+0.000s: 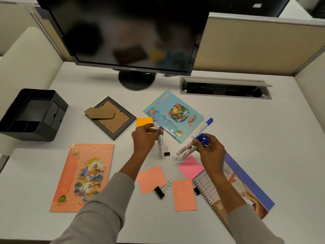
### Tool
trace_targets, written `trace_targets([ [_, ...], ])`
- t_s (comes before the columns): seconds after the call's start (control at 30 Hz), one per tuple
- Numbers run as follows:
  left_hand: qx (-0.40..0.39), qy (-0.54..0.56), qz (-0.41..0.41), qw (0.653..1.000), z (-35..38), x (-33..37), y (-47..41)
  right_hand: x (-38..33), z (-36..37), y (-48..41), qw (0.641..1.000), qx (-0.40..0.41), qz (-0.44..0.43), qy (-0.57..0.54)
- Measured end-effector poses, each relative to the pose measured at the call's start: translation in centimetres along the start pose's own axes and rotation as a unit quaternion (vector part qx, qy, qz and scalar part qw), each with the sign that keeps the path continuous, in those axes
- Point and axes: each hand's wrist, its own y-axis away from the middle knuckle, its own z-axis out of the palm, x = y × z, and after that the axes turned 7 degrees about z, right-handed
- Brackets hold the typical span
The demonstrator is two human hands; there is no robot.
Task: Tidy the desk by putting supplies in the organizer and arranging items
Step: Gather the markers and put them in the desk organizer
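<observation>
My left hand (143,140) grips two white markers (160,145) with blue caps, held nearly upright over the desk's middle. My right hand (210,150) holds another bunch of white markers with blue caps (186,150), tips pointing left. One more blue-capped marker (204,127) lies on the desk beside the blue notebook (173,115). The black organizer (31,113) stands at the far left, its compartments holding nothing I can see.
A face-down picture frame (110,118), an orange notebook (82,176), sticky notes in orange (143,122), salmon (151,178) and pink (190,167), binder clips (161,190), a spiral calendar (233,189), a monitor (130,32) and a cable slot (225,88) share the desk.
</observation>
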Motion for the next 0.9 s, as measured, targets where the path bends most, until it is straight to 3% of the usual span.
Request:
trace_targets([
  [0.27, -0.001, -0.069, -0.062, 0.996, 2.9, -2.2, -2.7, 1.7, -1.2, -0.8, 0.976, -0.003, 0.148, -0.162],
  [0.5, -0.056, -0.244, -0.067, 0.966, 4.1, -1.9, -4.8, 3.1, -2.0, -1.3, 0.942, -0.023, 0.25, -0.224],
  [0.9, -0.058, -0.33, -0.077, 0.939, 5.3, -1.6, -5.1, 4.5, -2.2, -1.4, 0.911, -0.062, 0.31, -0.265],
])
